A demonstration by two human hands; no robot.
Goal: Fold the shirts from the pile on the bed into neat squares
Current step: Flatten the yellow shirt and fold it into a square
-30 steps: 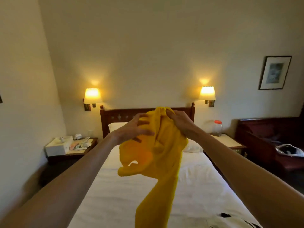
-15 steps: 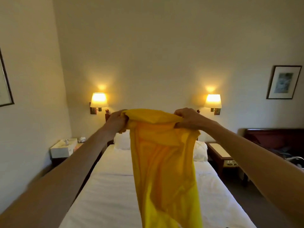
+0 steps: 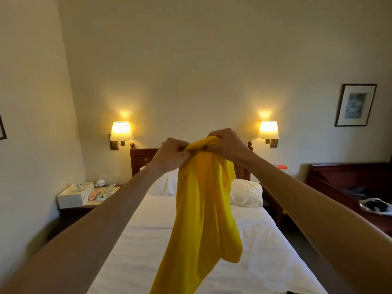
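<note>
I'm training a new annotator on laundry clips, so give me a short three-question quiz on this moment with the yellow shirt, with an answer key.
1. True or false: the yellow shirt lies flat on the bed.
2. Which hands grip the shirt? A) the left hand only B) the right hand only C) both
3. Fill the gap: the white tissue box stands on the nightstand to the ____ of the bed in the picture.

Key:
1. False: it hangs in the air above the bed, bunched at the top.
2. C: both hands pinch its top edge, close together.
3. Left.
</note>
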